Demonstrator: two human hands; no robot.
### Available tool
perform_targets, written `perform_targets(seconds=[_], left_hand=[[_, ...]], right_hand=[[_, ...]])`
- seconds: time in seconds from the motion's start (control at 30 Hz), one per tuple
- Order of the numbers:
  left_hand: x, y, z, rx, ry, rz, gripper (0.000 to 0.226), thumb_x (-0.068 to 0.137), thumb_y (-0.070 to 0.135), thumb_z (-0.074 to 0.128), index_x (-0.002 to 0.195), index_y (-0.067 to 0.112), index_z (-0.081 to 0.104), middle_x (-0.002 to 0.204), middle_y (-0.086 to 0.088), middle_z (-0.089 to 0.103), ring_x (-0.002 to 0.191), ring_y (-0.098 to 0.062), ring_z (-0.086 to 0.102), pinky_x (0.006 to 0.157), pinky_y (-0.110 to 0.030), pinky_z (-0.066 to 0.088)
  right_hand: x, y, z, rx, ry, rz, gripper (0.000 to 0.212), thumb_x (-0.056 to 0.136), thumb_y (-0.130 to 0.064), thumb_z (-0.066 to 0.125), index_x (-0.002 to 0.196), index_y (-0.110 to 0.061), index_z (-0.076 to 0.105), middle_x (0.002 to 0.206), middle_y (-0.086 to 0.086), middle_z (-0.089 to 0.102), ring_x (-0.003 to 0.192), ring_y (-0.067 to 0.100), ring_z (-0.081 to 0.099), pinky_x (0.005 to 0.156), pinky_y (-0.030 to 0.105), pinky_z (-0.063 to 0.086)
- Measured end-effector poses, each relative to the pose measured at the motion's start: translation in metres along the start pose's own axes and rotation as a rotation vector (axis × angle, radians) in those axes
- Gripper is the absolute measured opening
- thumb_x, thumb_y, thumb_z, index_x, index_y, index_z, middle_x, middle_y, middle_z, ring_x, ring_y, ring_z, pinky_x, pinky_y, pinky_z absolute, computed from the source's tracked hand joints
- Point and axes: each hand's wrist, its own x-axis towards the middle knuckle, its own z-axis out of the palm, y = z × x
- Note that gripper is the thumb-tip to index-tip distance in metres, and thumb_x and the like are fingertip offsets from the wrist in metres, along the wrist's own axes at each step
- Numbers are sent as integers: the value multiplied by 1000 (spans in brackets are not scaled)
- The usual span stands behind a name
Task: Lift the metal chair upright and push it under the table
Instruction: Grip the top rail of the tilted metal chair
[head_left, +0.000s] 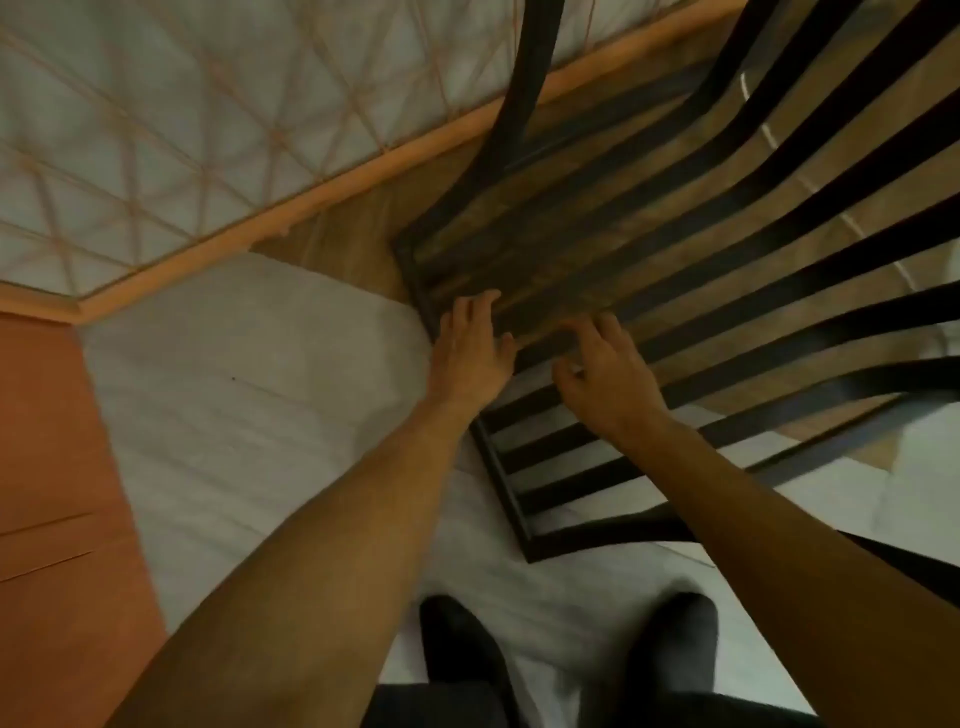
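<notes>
Left hand (470, 345) lies flat on the slatted metal chair (675, 270), fingers spread, near the frame's corner. Right hand (605, 376) is just beside it, fingers curled over a slat; frame is blurred, so whether it's a firm grip I can't tell. Chair lies tipped over the white floor (249, 395) and a wooden panel (353, 234). Dark-socked feet (670, 639) below.
</notes>
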Motion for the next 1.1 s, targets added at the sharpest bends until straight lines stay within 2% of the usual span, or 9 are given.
perform_targets(seconds=[0.13,0.37,0.53,0.67,0.73,0.8,0.87,0.97,1.1], left_hand=[[17,-32,32,72,-4,-44,57,94,22,66,145,11,42,143,-18,42,126,-40,43,96,-48,47],[26,-61,56,323,-13,48,47,98,33,58,138,8,51,129,-18,57,117,-38,52,95,-51,46],[33,-66,63,303,5,76,46,102,35,54,138,6,52,129,-18,56,117,-36,50,95,-47,45],[40,-66,62,290,-31,60,43,102,34,55,136,8,51,128,-17,54,115,-37,51,93,-47,45],[45,-65,59,316,-75,80,43,101,32,56,135,8,49,128,-18,53,114,-38,52,91,-48,45],[50,-64,56,355,-112,97,43,101,32,57,134,6,48,128,-19,53,114,-39,52,90,-49,44],[52,-63,53,390,-147,97,44,101,33,57,133,5,47,128,-19,53,114,-39,53,89,-49,45],[53,-58,49,423,-189,120,46,101,32,57,134,3,45,128,-20,53,113,-40,54,87,-49,45],[51,-45,35,470,-235,111,47,102,31,56,135,1,41,130,-23,52,114,-42,53,90,-52,46]], right_hand=[[13,30,43,-105,-158,14,41,95,-32,55,134,-22,47,139,11,46,123,29,47,101,52,43],[21,56,95,-470,-121,-177,31,96,-34,46,115,-17,64,119,9,64,114,27,55,100,46,35],[24,58,108,-655,-141,-244,40,98,-42,36,106,-18,66,108,7,69,101,26,59,91,44,33],[25,44,123,-637,-238,-264,44,98,-46,35,108,-16,66,110,8,68,99,27,59,90,43,35],[32,36,125,-628,-283,-222,40,98,-48,36,92,-19,64,102,5,69,86,23,56,85,42,36],[38,31,121,-621,-343,-169,37,97,-46,38,76,-21,54,95,4,69,75,20,48,82,42,34],[39,30,119,-623,-371,-160,36,97,-47,39,79,-20,55,96,5,68,76,21,47,84,43,33],[34,29,116,-667,-372,-156,43,96,-49,38,94,-17,66,105,8,67,92,24,56,88,44,33],[28,16,105,-624,-367,-118,46,97,-51,38,104,-16,67,113,9,67,104,26,57,94,45,32]])
